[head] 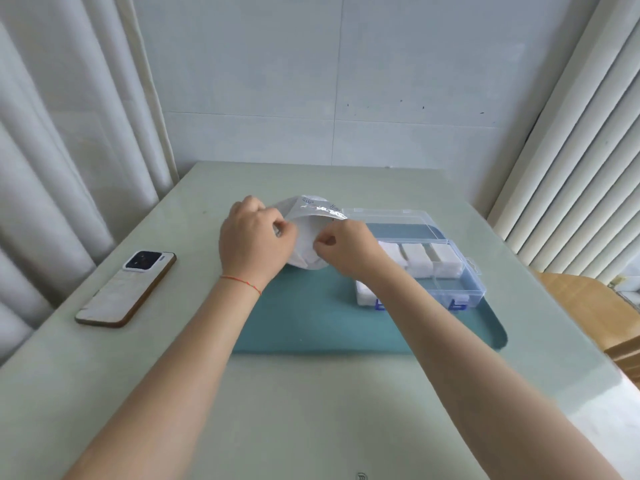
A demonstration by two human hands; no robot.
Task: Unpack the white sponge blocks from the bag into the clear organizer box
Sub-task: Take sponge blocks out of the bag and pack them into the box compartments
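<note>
I have both hands on the bag [304, 233], which sits at the centre of the frame on the far edge of the teal mat [311, 323], just left of the box [460, 271]. My left hand [254, 242] has its fingers curled and pinching the left side of the bag's mouth; my right hand [348, 245] pinches the near right edge in the same way. The mouth is spread between the two grips.

Handling, as I judge it:
- The bag is thin, glossy film. It will be light, limp and somewhat slippery, so it should be held at the rim near the seal strip, not by the body.
- The sponge blocks [420, 258] should be very light, soft and easily squashed. Take each by its two long sides with light pressure. They are not fragile.
- The box is stiff clear plastic with its lid open toward the upper part of the frame.

Count:
- Bags: one.
- Boxes: one.
- Blocks visible in the box: three in the far row, plus at least one at the near left corner, partly hidden by my right forearm.
- Blocks inside the bag: cannot be counted.
- Phone [126, 289]: one, at the left of the frame.
</note>
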